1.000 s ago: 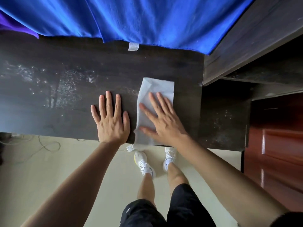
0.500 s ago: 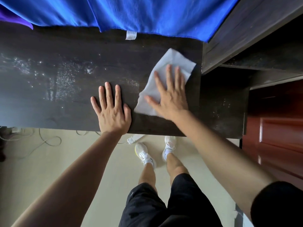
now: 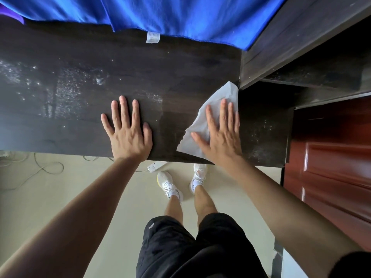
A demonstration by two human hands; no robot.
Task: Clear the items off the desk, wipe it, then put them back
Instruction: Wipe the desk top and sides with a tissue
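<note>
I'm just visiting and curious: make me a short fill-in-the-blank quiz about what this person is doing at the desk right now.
1. The right hand presses a white ____ flat on the dark desk.
2. The left hand lies flat on the desk with nothing ____ it.
3. A ____ fabric with a white tag hangs over the desk's far edge.
4. On the floor below, the person wears white ____.

Missing words: wipe; under; blue; shoes
</note>
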